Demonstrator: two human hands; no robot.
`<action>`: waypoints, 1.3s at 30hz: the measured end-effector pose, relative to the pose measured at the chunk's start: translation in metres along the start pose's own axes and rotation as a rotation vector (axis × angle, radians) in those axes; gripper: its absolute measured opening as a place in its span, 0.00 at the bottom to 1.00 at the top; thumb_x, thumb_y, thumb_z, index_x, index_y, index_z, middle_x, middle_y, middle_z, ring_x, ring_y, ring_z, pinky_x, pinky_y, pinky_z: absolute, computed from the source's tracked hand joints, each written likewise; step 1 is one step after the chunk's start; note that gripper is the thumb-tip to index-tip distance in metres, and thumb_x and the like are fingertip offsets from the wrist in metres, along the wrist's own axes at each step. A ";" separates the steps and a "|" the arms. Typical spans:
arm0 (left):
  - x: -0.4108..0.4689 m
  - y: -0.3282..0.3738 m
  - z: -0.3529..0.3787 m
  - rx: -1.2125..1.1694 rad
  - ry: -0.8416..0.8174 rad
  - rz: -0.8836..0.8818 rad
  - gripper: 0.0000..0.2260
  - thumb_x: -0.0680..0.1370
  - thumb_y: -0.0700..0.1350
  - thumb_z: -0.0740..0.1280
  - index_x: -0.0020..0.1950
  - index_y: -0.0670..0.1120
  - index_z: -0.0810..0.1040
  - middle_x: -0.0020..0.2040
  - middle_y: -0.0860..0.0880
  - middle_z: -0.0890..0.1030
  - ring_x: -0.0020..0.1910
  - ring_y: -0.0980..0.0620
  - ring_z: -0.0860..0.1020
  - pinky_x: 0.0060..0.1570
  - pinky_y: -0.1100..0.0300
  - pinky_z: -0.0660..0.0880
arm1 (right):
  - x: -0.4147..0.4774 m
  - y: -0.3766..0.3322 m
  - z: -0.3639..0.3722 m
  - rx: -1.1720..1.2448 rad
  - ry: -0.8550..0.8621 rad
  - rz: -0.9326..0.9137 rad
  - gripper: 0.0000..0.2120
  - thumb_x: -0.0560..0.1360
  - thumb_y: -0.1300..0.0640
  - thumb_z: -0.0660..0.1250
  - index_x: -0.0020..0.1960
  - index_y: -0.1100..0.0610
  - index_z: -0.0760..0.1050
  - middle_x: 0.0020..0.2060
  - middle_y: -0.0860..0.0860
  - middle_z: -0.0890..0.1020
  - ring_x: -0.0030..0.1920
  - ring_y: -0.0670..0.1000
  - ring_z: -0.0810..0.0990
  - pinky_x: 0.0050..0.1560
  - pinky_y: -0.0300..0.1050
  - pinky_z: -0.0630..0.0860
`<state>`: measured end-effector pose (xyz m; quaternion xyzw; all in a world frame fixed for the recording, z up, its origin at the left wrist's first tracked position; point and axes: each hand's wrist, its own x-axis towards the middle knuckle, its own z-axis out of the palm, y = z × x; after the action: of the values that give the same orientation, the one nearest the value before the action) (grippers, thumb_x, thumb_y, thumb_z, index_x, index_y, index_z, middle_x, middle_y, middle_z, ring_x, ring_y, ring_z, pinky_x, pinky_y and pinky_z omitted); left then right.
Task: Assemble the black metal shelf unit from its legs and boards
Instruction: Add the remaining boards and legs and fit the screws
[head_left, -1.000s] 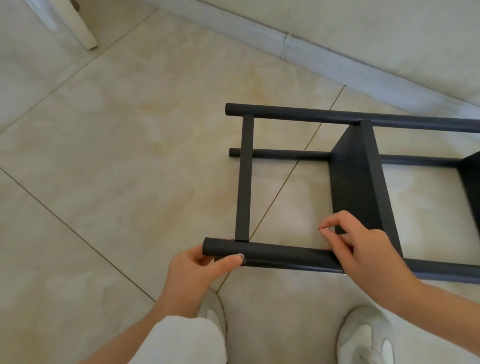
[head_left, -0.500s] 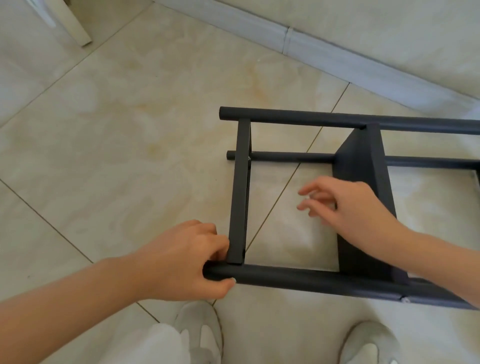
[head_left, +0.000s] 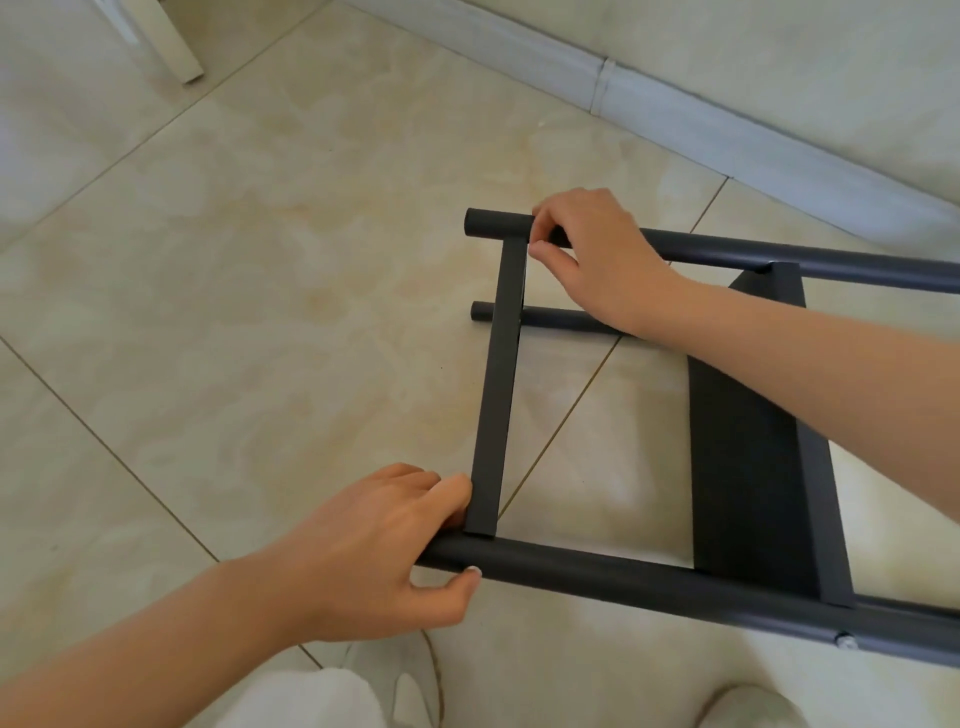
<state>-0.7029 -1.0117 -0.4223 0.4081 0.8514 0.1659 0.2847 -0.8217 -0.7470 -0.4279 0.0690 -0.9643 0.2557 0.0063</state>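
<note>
Left hand (head_left: 384, 551): curled round near leg (head_left: 597, 566).
Right hand (head_left: 592, 249): pinching far leg (head_left: 493, 223) by crossbar (head_left: 496, 395).
Risk: crossbar probably popping loose under twist.

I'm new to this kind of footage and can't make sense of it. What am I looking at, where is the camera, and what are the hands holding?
No machine here: a person works with bare hands, and the camera sits on their head, looking down at them. On the pale tiled floor lies a partly built black metal shelf unit, on its side. The left hand grips the near black round metal leg at its end. The right hand curls its fingers on the far black round metal leg, beside the flat black crossbar that joins the two legs. A black metal board sits between the legs further right. The person's white shoes show at the bottom.
</note>
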 end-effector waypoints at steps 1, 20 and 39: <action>0.000 0.000 0.001 -0.012 0.001 0.001 0.11 0.73 0.67 0.54 0.42 0.62 0.59 0.37 0.58 0.69 0.43 0.58 0.70 0.43 0.71 0.64 | 0.004 -0.003 0.000 0.036 -0.018 0.028 0.07 0.82 0.56 0.60 0.53 0.58 0.74 0.53 0.51 0.78 0.55 0.53 0.74 0.61 0.54 0.71; 0.005 -0.012 0.010 -0.135 0.138 0.092 0.15 0.75 0.66 0.65 0.43 0.60 0.62 0.33 0.60 0.68 0.33 0.58 0.69 0.64 0.63 0.67 | 0.038 -0.008 -0.004 0.335 -0.207 0.174 0.05 0.80 0.55 0.64 0.53 0.54 0.76 0.56 0.51 0.80 0.53 0.49 0.77 0.54 0.41 0.74; 0.003 -0.021 0.026 0.101 0.335 0.066 0.25 0.70 0.72 0.65 0.51 0.55 0.67 0.47 0.56 0.77 0.47 0.58 0.73 0.70 0.41 0.69 | 0.028 -0.022 -0.001 0.206 -0.224 0.133 0.04 0.80 0.52 0.63 0.51 0.50 0.75 0.59 0.48 0.79 0.59 0.52 0.77 0.66 0.58 0.70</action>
<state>-0.7009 -1.0210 -0.4544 0.4164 0.8802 0.1980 0.1126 -0.8464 -0.7689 -0.4154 0.0335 -0.9301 0.3436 -0.1252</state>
